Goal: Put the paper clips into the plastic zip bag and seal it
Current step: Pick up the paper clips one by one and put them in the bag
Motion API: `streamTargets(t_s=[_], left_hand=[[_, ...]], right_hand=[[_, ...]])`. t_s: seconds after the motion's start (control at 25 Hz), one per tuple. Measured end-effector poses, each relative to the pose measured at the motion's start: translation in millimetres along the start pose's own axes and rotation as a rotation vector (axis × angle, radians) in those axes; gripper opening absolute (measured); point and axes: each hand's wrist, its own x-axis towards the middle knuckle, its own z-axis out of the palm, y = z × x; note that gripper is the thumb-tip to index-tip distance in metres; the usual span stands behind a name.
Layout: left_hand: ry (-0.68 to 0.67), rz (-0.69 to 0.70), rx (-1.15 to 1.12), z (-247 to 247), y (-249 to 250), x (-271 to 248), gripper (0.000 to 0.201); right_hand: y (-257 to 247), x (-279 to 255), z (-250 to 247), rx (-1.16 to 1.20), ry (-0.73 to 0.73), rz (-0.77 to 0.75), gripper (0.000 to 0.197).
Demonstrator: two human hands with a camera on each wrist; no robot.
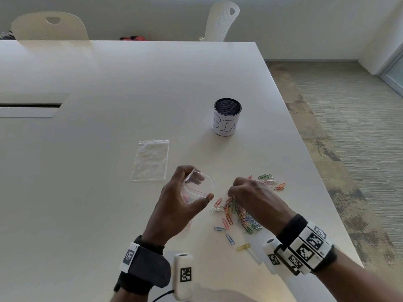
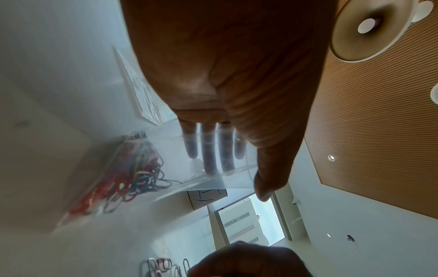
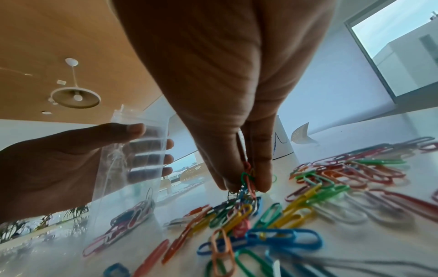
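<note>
White counter (image 1: 109, 83) is carrying most paper clips (image 1: 242, 216), loose, while a bunch is being pinched by the right hand (image 1: 250, 192) fingers (image 3: 260, 165) and the partly filled zip bag (image 1: 196, 188) is being gripped, unsealed, by the left hand (image 1: 178, 205).

L hand (image 1: 181, 199) – grip curled | R hand (image 1: 250, 192) – fingertips pinched, pointing down

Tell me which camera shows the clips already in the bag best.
Left wrist: the clips in the bag fill its lower corner, seen close. Right wrist shows a few through the plastic. Head shows only faint colour behind the left hand.
</note>
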Motion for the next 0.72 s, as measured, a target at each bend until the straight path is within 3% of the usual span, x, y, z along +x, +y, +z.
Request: streamTargets(t_s=[0.16,0.32,0.52,0.64,0.72], left_hand=[[-0.002,0.002,-0.011,-1,-1,-1,0.054],[-0.004,0.014,-0.002,-2,-1,-1,0.054],[0.004,0.024,0.025,-3,-1,-1,0.055],[0.004,0.011,0.022,-3,2,-1,0.056],[0.003,0.006,0.003,-3,5,-2,0.054]], right_hand=[[11,1,-13,0.266,0.136,0.135,0.011],[7,0,-39,0.683,0.161,0.284,0.015],[-32,3,-82,0.949,0.213,0.162,0.017],[-61,16,-91,0.918,0.246,0.047,0.015],[-76,25,-85,0.762,0.238,-0.027,0.012]])
